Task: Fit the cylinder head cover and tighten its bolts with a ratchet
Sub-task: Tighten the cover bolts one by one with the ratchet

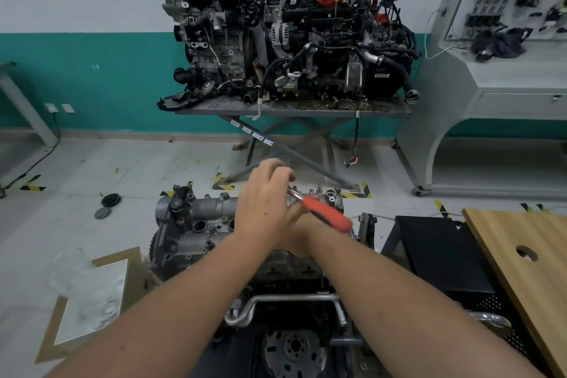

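The silver cylinder head cover (pixel 208 212) sits on top of the engine (pixel 196 252) just in front of me. My left hand (pixel 264 202) reaches over the cover with its fingers curled down on the head of the ratchet (pixel 329 214). The ratchet's orange handle slants down to the right, with its free end sticking out. My right hand (pixel 302 239) lies under and behind the left hand and grips the handle near its head. The left hand hides most of the right hand. The socket and the bolt under it are hidden.
A flywheel (pixel 294 350) and a bent metal pipe (pixel 285 301) are at the engine's near end. A black perforated cabinet (pixel 445 255) and a wooden board (pixel 527 255) stand on the right. Cardboard with a plastic bag (pixel 89 291) lies on the left, and two more engines (pixel 288 31) sit on a lift table behind.
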`<action>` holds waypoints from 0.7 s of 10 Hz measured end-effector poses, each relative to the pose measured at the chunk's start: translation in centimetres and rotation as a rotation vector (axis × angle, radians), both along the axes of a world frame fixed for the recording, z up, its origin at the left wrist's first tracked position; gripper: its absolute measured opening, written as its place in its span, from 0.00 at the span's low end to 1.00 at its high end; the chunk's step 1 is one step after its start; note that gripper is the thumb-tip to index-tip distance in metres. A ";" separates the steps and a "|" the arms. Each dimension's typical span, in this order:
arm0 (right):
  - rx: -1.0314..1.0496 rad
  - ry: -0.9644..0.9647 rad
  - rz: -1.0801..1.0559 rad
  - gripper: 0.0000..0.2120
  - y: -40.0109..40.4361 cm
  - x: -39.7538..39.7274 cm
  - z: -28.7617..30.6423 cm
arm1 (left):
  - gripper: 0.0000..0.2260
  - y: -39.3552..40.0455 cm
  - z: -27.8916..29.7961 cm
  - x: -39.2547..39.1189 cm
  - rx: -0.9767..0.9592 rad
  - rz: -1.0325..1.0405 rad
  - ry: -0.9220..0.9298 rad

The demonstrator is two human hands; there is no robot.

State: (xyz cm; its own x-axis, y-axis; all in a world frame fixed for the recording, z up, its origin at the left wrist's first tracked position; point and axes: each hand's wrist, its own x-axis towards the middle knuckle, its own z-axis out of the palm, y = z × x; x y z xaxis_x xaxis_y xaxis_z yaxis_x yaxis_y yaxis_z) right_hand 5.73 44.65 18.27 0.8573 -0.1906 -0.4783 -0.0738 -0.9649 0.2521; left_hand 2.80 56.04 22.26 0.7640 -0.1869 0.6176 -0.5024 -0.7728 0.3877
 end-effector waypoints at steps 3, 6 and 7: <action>0.327 -0.029 0.355 0.16 0.9 -0.7 1.6 | 0.15 -2.5 1.1 1.0 -1.539 0.052 0.745; 0.336 -0.058 0.328 0.21 0.7 -0.7 1.4 | 0.13 0.8 2.1 0.7 -1.135 -0.209 0.947; 0.336 -0.068 0.357 0.20 0.7 -0.6 1.1 | 0.11 1.0 3.1 1.2 -1.054 -0.192 1.034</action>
